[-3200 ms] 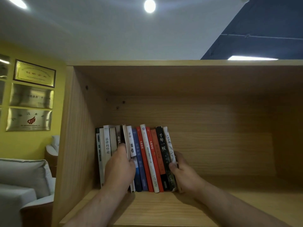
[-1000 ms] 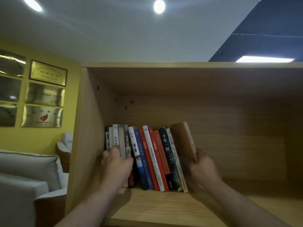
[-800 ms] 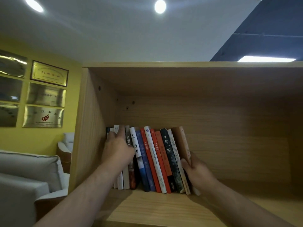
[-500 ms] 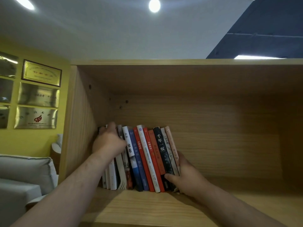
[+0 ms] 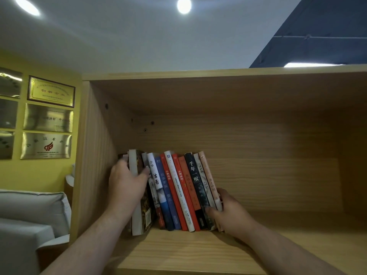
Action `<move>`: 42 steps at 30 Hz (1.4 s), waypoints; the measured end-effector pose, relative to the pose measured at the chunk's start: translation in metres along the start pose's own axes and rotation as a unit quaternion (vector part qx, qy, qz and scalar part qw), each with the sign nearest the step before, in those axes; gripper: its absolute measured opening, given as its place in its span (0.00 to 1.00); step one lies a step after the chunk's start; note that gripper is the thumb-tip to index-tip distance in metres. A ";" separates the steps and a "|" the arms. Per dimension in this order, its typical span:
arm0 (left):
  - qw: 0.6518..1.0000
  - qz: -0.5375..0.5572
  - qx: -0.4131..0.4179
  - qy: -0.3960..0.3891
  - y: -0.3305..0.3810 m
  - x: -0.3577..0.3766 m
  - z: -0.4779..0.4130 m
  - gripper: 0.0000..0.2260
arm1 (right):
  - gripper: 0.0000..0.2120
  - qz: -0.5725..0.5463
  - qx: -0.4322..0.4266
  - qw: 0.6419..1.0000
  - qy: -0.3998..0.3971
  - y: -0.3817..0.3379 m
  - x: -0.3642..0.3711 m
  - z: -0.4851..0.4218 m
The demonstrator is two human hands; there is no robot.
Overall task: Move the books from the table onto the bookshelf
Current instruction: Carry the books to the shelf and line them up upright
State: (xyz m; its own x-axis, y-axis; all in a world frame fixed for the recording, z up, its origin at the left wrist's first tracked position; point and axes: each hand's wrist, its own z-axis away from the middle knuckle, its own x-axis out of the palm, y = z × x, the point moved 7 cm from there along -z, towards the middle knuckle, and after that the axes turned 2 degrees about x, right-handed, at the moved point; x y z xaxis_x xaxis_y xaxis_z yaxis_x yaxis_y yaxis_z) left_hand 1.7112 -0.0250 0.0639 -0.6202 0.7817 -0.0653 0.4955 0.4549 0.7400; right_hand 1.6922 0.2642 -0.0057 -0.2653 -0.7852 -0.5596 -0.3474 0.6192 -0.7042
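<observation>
Books (image 5: 179, 187) are leaning in a row at the left end of the shelf (image 5: 198, 253) while I am squaring them up, my left hand (image 5: 127, 185) gripping the leftmost few and my right hand (image 5: 230, 212) pinching the rightmost ones, so next I am probably pressing them upright toward the side wall (image 5: 95, 165).

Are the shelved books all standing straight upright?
No, most of the books lean, tops tilted left toward the bookshelf wall, gripped at either end by the left hand and right hand.
</observation>
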 end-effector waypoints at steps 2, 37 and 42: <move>0.997 -0.044 -0.025 -0.060 -0.016 0.007 0.016 0.18 | 0.22 -0.002 -0.003 1.000 0.000 0.000 0.000 0.000; 0.906 0.345 -0.097 -0.226 0.061 0.061 0.093 0.15 | 0.12 -0.424 0.010 0.905 -0.039 -0.048 -0.057 0.039; 0.949 0.262 -0.078 -0.156 0.045 0.045 0.063 0.10 | 0.10 -0.400 -0.006 0.908 0.128 -0.022 -0.101 0.038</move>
State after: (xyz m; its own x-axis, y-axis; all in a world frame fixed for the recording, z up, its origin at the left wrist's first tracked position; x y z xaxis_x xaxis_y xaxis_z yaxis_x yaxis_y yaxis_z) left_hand 1.7446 0.0575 0.0521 -0.0912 0.9827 0.1612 0.5740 -0.0804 0.8149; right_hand 1.7611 0.3297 0.0497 -0.1244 -0.9605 0.2490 -0.5313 -0.1475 -0.8342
